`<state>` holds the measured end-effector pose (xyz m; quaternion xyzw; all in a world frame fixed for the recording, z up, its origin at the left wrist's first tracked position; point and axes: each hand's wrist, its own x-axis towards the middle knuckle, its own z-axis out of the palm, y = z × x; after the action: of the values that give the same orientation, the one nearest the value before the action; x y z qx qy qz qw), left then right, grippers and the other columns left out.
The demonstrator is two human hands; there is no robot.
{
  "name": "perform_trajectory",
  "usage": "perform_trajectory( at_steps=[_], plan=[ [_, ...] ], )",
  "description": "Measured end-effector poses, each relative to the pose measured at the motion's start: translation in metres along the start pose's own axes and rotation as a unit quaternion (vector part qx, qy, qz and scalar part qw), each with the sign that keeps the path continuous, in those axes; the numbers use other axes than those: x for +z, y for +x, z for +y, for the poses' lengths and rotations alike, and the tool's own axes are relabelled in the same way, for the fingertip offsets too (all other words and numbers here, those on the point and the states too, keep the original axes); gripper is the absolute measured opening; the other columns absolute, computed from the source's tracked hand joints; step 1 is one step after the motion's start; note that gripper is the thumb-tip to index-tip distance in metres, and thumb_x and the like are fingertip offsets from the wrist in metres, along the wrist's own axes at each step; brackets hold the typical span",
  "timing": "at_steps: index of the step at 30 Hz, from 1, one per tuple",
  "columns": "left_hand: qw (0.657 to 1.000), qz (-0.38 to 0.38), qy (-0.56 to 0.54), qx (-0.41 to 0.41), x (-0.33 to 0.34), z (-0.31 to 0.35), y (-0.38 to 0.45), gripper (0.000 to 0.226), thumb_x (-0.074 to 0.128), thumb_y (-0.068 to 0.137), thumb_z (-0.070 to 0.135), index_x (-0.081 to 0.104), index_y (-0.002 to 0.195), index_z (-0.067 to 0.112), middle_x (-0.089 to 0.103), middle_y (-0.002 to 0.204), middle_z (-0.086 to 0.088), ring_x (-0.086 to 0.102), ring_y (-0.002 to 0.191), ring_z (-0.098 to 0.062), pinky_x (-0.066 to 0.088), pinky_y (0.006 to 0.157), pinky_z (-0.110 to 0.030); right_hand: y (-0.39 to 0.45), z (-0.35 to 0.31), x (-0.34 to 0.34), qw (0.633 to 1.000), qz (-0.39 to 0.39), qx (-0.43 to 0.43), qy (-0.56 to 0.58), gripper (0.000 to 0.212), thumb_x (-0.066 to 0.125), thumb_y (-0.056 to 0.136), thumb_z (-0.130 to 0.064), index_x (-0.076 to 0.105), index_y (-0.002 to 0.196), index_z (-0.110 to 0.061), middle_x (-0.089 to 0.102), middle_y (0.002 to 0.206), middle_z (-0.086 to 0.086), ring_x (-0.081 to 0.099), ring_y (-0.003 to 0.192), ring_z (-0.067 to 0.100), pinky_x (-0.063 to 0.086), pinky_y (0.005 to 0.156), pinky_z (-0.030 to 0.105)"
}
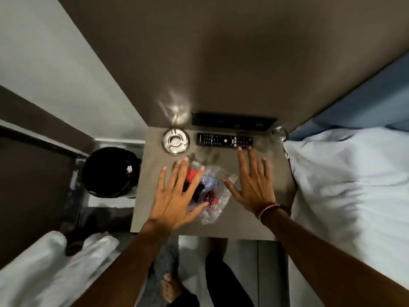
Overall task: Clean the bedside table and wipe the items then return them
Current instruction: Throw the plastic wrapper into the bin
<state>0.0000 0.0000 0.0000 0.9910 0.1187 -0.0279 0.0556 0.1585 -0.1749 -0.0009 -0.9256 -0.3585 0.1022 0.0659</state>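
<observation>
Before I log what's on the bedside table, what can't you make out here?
- Plastic bag contents: crumpled, partly under the left hand.
- Remote button labels: too small.
- Glass at the table's far right corner: transparent, faint.
- Bin contents: too dark.

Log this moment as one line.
left hand: open over plastic bag | right hand: open, empty | remote, ashtray: on table

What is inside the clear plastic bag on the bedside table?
Through the clear plastic bag show red, black and pale blue items, too crumpled to identify. The left hand covers its left part, so anything there is hidden.
</observation>
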Motion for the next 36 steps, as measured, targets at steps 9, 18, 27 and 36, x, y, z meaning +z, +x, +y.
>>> perform_trajectory(
  at_steps=[9, 18, 27, 36],
  plan=[
    [1.0, 0.023, -0.008, 0.006, 0.163, 0.045, 0.017, 0.049, 0.038, 0.099, 0.043, 0.047, 0.144, 0.027, 0.044, 0.152, -0.019, 0.043, 0.137, -0.047, 0.038, 0.102, -0.068, -0.006, 0.033, 0.114, 0.967, 0.029, 0.165, 0.192, 0.081, 0.038, 0.094, -0.064, 0.023, 0.156, -0.015, 0.031, 0.159, 0.016, 0.033, 0.146, 0.031, 0.034, 0.118, 0.053],
    [0.805, 0.143, -0.5, -0.286, 0.115, -0.026, 0.05, 0.023, 0.04, 0.083, 0.011, 0.05, 0.062, 0.01, 0.055, 0.065, -0.012, 0.058, 0.059, -0.026, 0.052, 0.055, -0.044, 0.013, -0.038, 0.111, 0.943, 0.052, 0.082, 0.318, 0.07, 0.046, 0.096, -0.055, 0.033, 0.151, -0.013, 0.036, 0.154, 0.009, 0.039, 0.141, 0.021, 0.04, 0.116, 0.043],
    [0.341, -0.004, -0.846, -0.409, 0.029, -0.106, 0.036, 0.025, 0.044, 0.088, 0.025, 0.066, 0.093, 0.015, 0.063, 0.078, -0.005, 0.057, 0.065, -0.017, 0.042, 0.05, -0.022, 0.069, -0.147, 0.093, 0.941, -0.054, -0.196, 0.27, 0.057, 0.056, 0.095, -0.041, 0.052, 0.144, -0.014, 0.049, 0.148, 0.014, 0.048, 0.133, 0.027, 0.046, 0.108, 0.043],
    [0.604, -0.093, -0.729, -0.308, 0.031, -0.196, -0.032, 0.048, 0.062, 0.087, -0.011, 0.062, 0.131, 0.009, 0.073, 0.117, -0.006, 0.074, 0.096, -0.014, 0.06, 0.088, -0.042, 0.092, -0.189, 0.105, 0.952, -0.009, -0.22, 0.212, 0.032, 0.056, 0.098, -0.027, 0.066, 0.125, -0.012, 0.071, 0.117, 0.009, 0.063, 0.106, 0.026, 0.046, 0.094, 0.034]
  ],
)
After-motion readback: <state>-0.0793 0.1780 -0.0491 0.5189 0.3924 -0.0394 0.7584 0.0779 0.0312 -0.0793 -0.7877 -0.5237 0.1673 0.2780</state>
